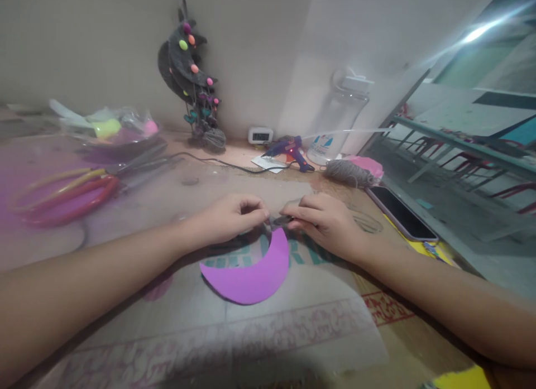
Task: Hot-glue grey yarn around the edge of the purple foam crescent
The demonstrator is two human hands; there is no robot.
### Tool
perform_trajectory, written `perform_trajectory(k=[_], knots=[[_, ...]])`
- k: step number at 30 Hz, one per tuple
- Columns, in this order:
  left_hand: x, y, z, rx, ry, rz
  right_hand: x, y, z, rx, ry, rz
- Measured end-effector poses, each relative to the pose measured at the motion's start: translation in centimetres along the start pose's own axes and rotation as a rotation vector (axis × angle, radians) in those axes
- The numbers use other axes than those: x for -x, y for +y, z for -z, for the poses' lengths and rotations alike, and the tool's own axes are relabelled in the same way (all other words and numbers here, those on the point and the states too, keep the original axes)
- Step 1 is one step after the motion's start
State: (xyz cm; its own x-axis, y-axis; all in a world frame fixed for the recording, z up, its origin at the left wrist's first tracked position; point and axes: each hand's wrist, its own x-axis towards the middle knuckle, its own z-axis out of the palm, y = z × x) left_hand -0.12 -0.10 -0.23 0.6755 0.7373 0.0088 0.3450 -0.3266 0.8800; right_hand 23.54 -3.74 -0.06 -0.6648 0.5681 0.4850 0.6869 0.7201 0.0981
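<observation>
A purple crescent cut-out [255, 277], apparently of paper or foam, lies with its upper tip between my hands. My left hand [234, 216] is closed in a pinch on grey yarn [274, 221] at that tip. My right hand [324, 221] is also closed, its thumb and fingers gripping a dark grey bit of the same yarn just right of the tip. Fingers hide part of the yarn, so how it lies around the tip is not clear.
Large scissors [71, 193] lie left, below a plastic bag [113, 124] of coloured pieces. A corded glue gun [293, 152], small clock [260, 135], clear bottle [337, 121], yarn skein [349, 172] and phone [402, 213] line the back and right. A grey crescent decoration [184, 65] hangs behind.
</observation>
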Motion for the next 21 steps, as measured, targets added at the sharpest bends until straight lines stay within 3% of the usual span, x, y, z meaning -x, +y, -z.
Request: perform_trajectory(k=[14, 21], knots=[[0.07, 0.16, 0.13, -0.010, -0.052, 0.005, -0.11, 0.18, -0.04, 0.014, 0.084, 0.115], [0.15, 0.14, 0.12, -0.063, -0.036, -0.005, 0.11, -0.04, -0.02, 0.011, 0.073, 0.071]])
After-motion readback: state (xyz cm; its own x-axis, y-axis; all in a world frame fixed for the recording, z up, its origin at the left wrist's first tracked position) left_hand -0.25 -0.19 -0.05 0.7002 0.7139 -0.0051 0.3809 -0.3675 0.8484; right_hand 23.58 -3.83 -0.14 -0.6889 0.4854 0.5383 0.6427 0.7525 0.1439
